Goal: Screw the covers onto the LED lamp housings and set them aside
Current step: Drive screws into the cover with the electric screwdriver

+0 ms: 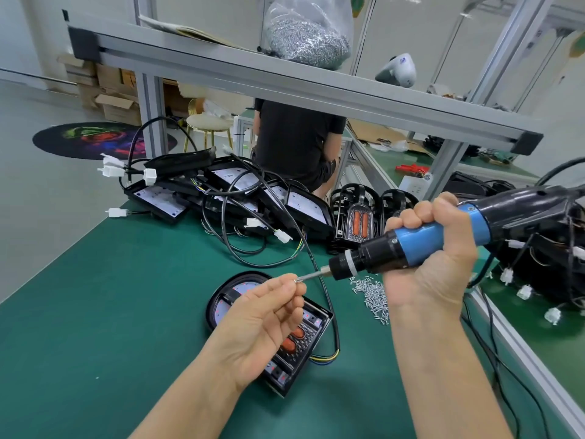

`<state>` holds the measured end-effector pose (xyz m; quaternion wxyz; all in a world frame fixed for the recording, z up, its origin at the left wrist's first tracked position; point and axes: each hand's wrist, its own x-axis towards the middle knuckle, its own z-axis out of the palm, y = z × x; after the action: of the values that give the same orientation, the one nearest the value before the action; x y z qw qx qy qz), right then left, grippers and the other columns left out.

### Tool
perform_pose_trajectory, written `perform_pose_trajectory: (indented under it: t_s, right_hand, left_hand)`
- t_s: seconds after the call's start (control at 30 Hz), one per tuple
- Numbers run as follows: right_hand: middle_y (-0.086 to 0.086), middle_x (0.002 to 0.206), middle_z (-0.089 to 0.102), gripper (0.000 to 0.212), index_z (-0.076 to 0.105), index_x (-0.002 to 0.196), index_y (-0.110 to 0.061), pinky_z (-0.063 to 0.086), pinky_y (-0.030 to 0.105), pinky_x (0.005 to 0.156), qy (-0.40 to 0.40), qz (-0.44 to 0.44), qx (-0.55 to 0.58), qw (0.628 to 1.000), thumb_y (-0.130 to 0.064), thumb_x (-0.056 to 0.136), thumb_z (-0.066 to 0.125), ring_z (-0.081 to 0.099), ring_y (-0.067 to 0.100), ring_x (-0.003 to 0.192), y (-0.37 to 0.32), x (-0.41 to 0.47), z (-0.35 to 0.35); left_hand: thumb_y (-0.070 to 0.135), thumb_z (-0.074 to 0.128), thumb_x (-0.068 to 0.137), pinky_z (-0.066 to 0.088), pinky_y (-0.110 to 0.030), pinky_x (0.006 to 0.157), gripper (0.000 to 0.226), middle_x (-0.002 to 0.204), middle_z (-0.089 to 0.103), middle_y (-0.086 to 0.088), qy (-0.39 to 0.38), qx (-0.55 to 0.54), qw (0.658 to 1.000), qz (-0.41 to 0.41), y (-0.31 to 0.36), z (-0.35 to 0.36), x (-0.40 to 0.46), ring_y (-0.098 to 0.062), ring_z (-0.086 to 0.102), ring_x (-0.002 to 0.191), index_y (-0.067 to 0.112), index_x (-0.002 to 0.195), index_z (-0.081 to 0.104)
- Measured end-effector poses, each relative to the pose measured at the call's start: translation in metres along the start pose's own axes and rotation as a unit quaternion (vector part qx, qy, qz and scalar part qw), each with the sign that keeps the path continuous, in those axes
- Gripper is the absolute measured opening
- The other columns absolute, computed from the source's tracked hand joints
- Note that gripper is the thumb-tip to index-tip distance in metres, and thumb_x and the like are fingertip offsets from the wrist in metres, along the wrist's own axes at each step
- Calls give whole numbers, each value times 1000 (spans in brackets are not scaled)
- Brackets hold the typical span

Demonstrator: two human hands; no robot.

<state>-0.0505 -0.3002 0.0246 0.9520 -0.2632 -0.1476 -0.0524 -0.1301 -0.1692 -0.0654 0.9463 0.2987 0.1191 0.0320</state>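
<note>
A lamp housing (272,331) is seen lying on the bench mat (110,296) beneath the left hand (266,315), with loose screws (373,296) scattered just to its right. A pile of wired housings (228,191) is stacked behind it, and a bag of screws (308,33) is kept on the shelf (285,80) above. The screwdriver (443,236) is held by the right hand (433,251) above the screws.

Green bench (120,296): housings (228,198), screws (375,296).

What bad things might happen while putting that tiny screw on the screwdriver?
1. The left hand pinches a tiny silver screw at the tip of the blue-and-black electric screwdriver; it may slip and fall.
2. If the screwdriver spins, those fingertips might get nicked.
</note>
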Motion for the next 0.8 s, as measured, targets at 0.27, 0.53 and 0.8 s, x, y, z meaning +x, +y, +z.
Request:
perform_pose_trajectory:
  t_s: [0.27, 0.53, 0.8]
  right_hand:
    - [-7, 57, 47, 19, 52, 84, -20, 45, 21, 55, 8, -32, -11, 999, -9, 69, 56, 46, 7, 50, 8, -5, 1]
    - [-8, 59, 49, 22, 53, 89, -21, 47, 21, 60, 6, -30, 1, 1000, -9, 71, 55, 47, 7, 52, 16, -9, -5]
    - [-3, 77, 57, 38, 57, 108, -25, 52, 27, 77, -94, 73, -39, 992, -2, 78, 60, 59, 13, 70, 16, -9, -21]
  left_hand:
    - [10, 67, 66, 53, -19, 56, 11, 73, 70, -8, 64, 72, 985, 146, -12, 1, 3, -9, 60, 58, 10, 70, 77]
    - [13, 68, 65, 52, -18, 59, 12, 71, 71, -10, 48, 208, 950, 228, 0, -8, 5, -10, 59, 59, 14, 73, 77]
    - [7, 67, 68, 52, -17, 58, 10, 71, 70, -11, 51, 191, 953, 231, 14, -21, 8, -10, 59, 58, 9, 73, 75]
